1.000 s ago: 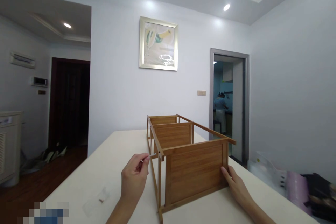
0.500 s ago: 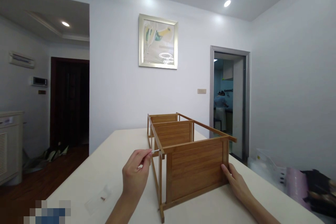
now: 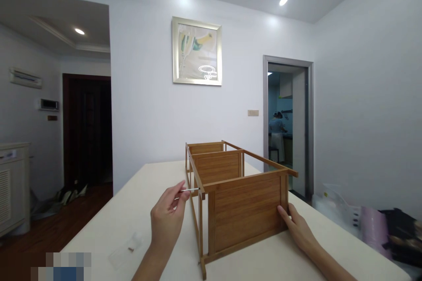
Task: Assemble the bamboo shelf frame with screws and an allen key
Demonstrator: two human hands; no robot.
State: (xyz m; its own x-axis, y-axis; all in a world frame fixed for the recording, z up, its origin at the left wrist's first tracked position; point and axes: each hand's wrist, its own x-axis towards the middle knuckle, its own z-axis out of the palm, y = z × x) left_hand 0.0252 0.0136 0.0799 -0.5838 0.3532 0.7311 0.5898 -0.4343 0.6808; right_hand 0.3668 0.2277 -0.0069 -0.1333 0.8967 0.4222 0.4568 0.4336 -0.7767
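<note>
A bamboo shelf frame [image 3: 245, 206] lies on its side on a white table [image 3: 138, 210], with three slatted panels between long rails. My left hand [image 3: 168, 221] pinches a thin metal screw [image 3: 191, 190], whose tip touches the upper left rail beside the nearest panel. My right hand [image 3: 296, 228] rests against the lower right corner of that nearest panel, fingers partly curled on its edge.
A clear plastic bag with a small screw [image 3: 131, 249] lies on the table at the left. A pile of plastic wrap and dark items [image 3: 379, 228] sits at the right. A person stands in the kitchen beyond the doorway [image 3: 278, 134].
My left hand has carried the screw to the right until its tip meets the rail. My right hand stays on the panel corner. The view has tilted slightly.
</note>
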